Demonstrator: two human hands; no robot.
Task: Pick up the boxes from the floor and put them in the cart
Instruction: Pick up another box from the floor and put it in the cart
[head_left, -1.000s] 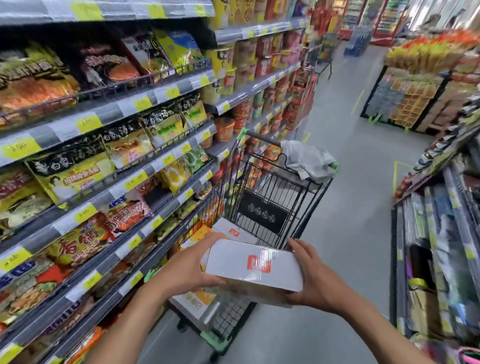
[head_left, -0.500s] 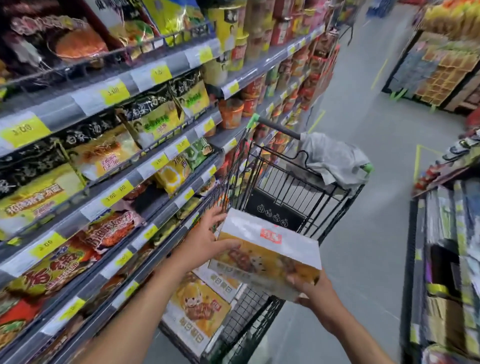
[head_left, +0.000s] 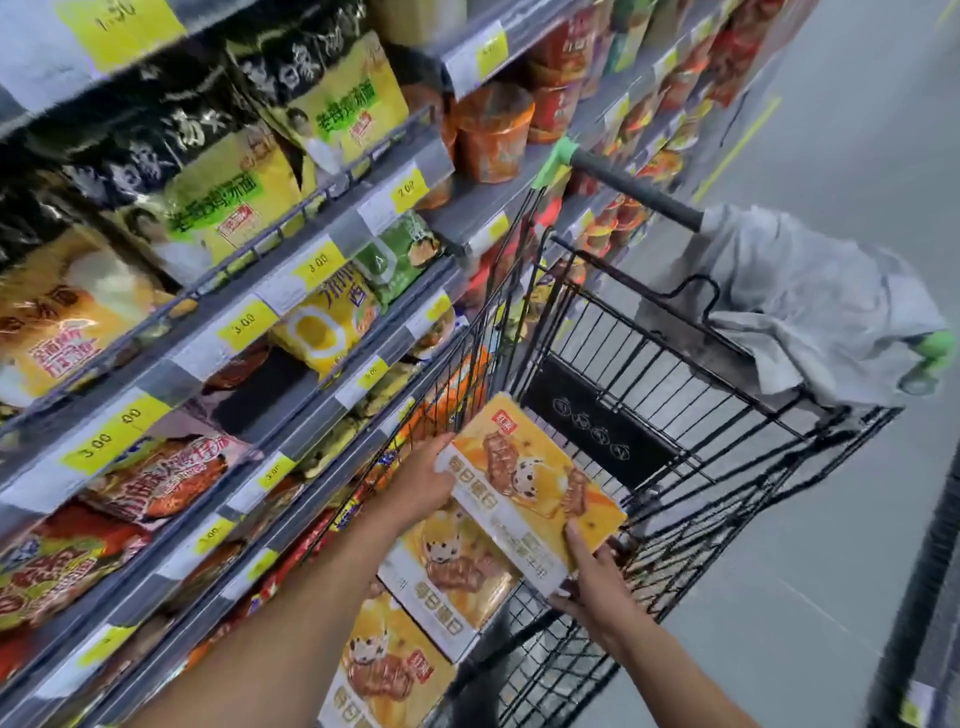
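**Snack box held over the cart basket**

At the left, store shelves (head_left: 189, 361) carry instant-noodle packets (head_left: 218, 208) behind yellow price tags (head_left: 244, 322), with cup noodles (head_left: 493, 135) farther along. The left hand (head_left: 415, 488) grips the left edge of a yellow snack box (head_left: 530, 483). Its fingers wrap onto that edge, but their tips are hidden behind the box, so how they lie cannot be told. The box is tilted, printed face up, above the near end of the wire cart (head_left: 649, 358). Below it, two matching boxes (head_left: 452, 587) lie flat in the basket, one overlapping the other; whether the held box touches them is unclear. The right hand (head_left: 597, 587) clamps the box's near right corner, thumb pressed on the printed face and fingers curled underneath. A grey cloth (head_left: 810, 312) hangs over the right end of the cart's handle (head_left: 634, 195). Right of the cart lies grey floor (head_left: 857, 156).
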